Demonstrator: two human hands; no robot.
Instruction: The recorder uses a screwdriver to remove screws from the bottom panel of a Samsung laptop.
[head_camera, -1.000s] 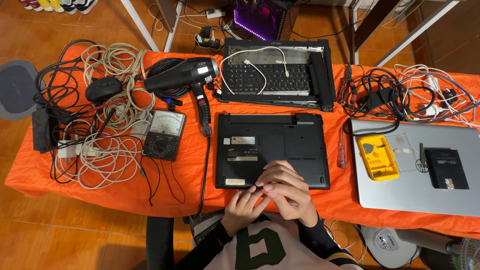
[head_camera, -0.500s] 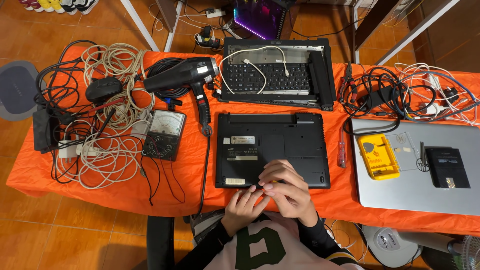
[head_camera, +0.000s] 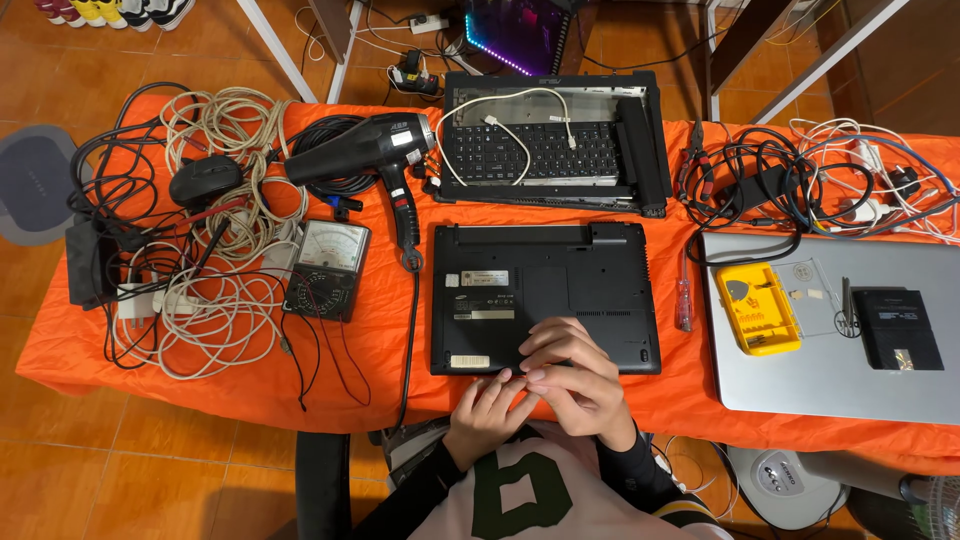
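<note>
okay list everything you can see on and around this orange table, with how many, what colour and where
tablecloth: 1, orange, covers the table
upside-down laptop: 1, black, centre, near edge
opened laptop base with keyboard: 1, black, behind it, white cable lying on it
heat gun: 1, black, left of centre
analogue multimeter: 1, black, white dial, left
mouse: 1, black, far left
cable tangle: many, white, beige and black, left end
cable pile: many, black and white, back right
screwdriver: 1, red handle, right of the upside-down laptop
closed laptop: 1, silver, right
bit case: 1, yellow, on the silver laptop
small box: 1, black, on the silver laptop
left hand: at the upside-down laptop's near edge
right hand: resting on that laptop, touching the left
</note>
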